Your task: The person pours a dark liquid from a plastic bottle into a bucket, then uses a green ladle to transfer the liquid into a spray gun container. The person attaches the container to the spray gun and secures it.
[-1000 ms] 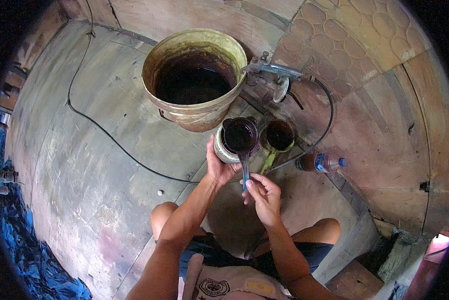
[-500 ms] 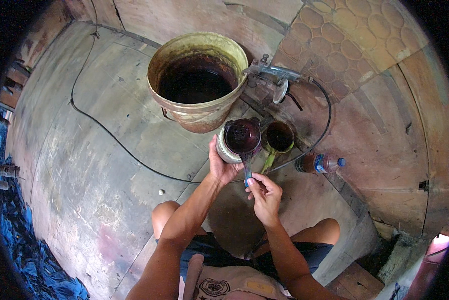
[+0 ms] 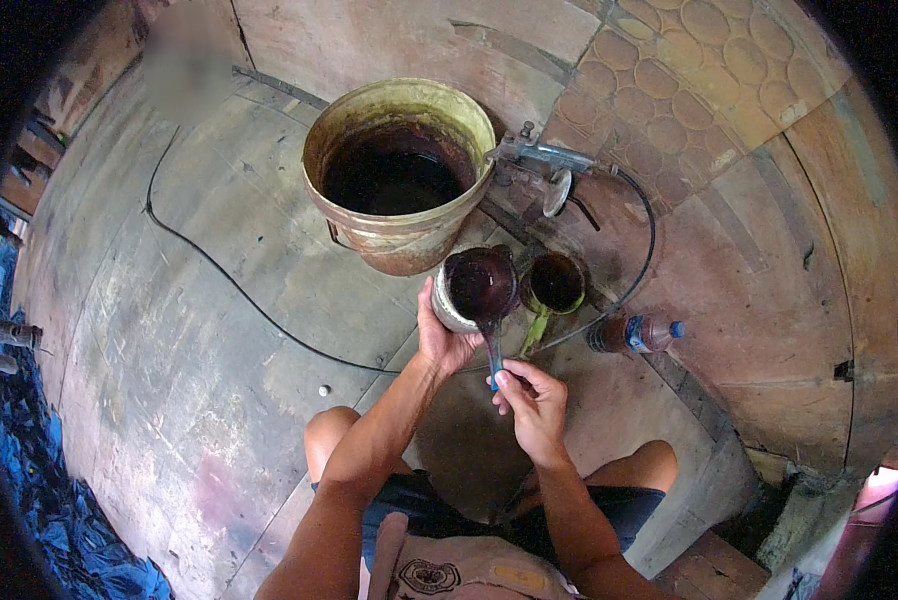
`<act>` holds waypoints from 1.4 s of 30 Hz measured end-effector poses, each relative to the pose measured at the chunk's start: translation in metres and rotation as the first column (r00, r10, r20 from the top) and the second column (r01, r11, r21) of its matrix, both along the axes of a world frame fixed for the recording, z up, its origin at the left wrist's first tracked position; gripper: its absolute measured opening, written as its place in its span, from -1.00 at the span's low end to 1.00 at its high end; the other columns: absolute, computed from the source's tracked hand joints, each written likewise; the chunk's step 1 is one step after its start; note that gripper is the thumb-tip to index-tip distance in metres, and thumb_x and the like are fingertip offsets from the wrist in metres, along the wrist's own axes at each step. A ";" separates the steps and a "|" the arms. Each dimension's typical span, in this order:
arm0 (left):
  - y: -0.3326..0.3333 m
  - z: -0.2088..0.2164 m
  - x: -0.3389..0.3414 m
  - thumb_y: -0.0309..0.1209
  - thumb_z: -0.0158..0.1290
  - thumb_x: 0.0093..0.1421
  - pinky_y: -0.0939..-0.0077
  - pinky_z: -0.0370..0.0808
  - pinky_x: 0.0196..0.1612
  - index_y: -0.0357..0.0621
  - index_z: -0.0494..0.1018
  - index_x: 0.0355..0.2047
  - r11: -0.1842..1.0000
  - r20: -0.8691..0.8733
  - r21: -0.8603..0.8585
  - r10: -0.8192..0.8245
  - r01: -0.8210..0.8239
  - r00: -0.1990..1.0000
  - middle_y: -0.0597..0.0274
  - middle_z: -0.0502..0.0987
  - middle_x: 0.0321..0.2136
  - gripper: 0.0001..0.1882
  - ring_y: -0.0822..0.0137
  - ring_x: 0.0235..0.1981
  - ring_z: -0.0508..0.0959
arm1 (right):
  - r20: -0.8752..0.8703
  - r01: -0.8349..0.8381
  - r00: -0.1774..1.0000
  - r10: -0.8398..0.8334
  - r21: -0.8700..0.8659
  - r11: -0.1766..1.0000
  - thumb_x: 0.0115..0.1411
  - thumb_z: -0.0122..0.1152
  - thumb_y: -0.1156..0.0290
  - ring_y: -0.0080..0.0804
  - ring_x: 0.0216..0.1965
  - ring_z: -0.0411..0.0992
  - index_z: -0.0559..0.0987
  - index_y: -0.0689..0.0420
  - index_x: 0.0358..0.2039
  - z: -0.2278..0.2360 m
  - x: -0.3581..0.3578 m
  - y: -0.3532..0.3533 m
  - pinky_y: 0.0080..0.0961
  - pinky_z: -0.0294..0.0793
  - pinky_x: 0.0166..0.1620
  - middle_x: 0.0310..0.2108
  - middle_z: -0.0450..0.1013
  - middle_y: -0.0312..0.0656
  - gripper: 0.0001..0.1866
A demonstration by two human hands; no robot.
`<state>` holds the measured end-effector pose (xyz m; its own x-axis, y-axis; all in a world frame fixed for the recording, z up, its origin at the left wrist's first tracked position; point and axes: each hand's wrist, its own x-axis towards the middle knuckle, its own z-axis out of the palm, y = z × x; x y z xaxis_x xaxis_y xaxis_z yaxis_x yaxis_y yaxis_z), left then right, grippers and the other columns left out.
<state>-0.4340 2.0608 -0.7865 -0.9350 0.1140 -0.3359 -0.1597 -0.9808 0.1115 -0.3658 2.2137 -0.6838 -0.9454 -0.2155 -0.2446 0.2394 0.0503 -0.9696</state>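
A worn wooden floor (image 3: 169,330) fills most of the frame, with a blue tarp (image 3: 39,500) crumpled along its lower left edge. Above centre stands a large stained bucket (image 3: 399,170) holding dark liquid, and a black cable (image 3: 239,290) curves across the boards to its left. Right of the bucket lies a metal spray gun (image 3: 544,165). Just below the bucket, the left hand (image 3: 444,340) grips a tin can (image 3: 474,290) of dark liquid. Touching its right side sits a smaller cup (image 3: 556,283). Further right lies a plastic bottle (image 3: 634,333). The right hand (image 3: 529,400) pinches a stirring stick (image 3: 492,345) dipped into the can.
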 end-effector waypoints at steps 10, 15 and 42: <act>-0.007 -0.008 0.006 0.40 -0.21 0.23 0.16 0.76 -0.29 0.03 0.31 0.25 0.997 -0.047 0.028 -0.064 0.066 0.997 0.09 0.51 0.07 -0.16 0.14 -0.07 0.64 | 0.333 0.220 0.941 -0.064 -0.454 0.863 0.36 0.17 0.35 -0.64 -0.41 0.43 0.59 0.12 -0.05 -0.029 -0.058 0.070 -0.68 0.38 -0.42 -0.32 0.56 -0.34 -0.79; -0.007 -0.006 0.008 0.39 -0.23 0.25 0.18 0.76 -0.27 0.05 0.30 0.26 0.996 -0.052 0.021 -0.086 0.087 0.995 0.09 0.49 0.10 -0.17 0.14 -0.03 0.62 | 0.380 0.371 0.873 -0.306 -0.109 0.922 0.30 0.29 0.28 -0.62 -0.40 0.47 0.60 0.04 -0.11 -0.118 -0.114 0.111 -0.69 0.44 -0.41 -0.32 0.59 -0.33 -0.80; -0.011 0.011 0.018 0.35 -0.27 0.29 0.13 0.75 -0.24 0.08 0.29 0.27 0.993 -0.050 0.034 -0.110 0.112 0.993 0.08 0.45 0.15 -0.22 0.09 0.01 0.60 | 0.051 -0.257 0.515 0.856 0.961 0.098 0.06 0.44 0.21 0.08 -0.12 0.53 0.58 0.30 -0.10 0.085 -0.369 -0.056 -0.15 0.47 -0.03 -0.15 0.56 0.15 -0.51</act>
